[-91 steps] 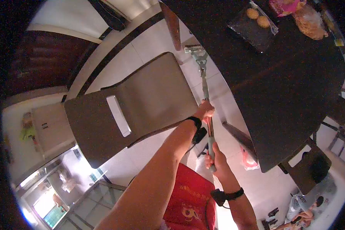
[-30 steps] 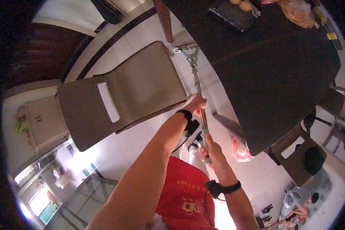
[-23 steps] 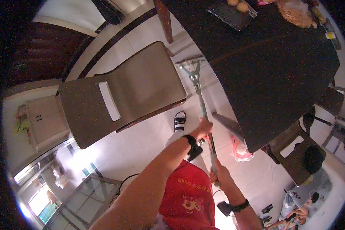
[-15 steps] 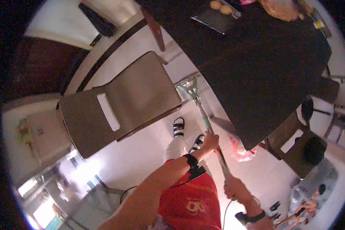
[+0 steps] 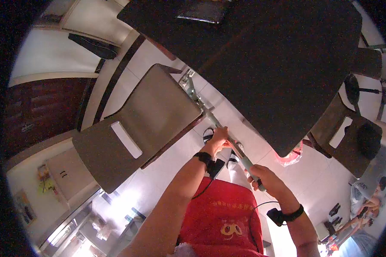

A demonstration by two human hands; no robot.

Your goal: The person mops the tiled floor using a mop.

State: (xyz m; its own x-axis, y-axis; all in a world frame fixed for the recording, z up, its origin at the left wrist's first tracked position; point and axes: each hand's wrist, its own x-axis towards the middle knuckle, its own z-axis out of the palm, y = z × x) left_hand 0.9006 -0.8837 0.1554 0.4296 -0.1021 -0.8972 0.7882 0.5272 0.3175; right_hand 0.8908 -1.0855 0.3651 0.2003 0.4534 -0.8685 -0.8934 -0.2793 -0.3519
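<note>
A long-handled mop [image 5: 213, 119] slants across the floor between a brown chair [image 5: 152, 100] and a dark table [image 5: 283, 77]. My left hand [image 5: 220, 138] is wrapped round the middle of its handle. Closer to me, my right hand [image 5: 265, 177] grips the handle near its end. The mop head [image 5: 187, 81] lies at the gap between the chair seat's far corner and the table edge, partly hidden. Both wrists wear black bands with small devices.
A second chair [image 5: 347, 135] stands at the right of the table, with a dark item on it. A red and clear plastic bag [image 5: 291, 156] hangs or lies under the table corner. A person [image 5: 373, 203] sits at the lower right. My sandalled feet are below the handle.
The view has turned and shifted. The mop head has moved left toward the chair, and its handle slants more. Both hands keep their hold on the handle.
</note>
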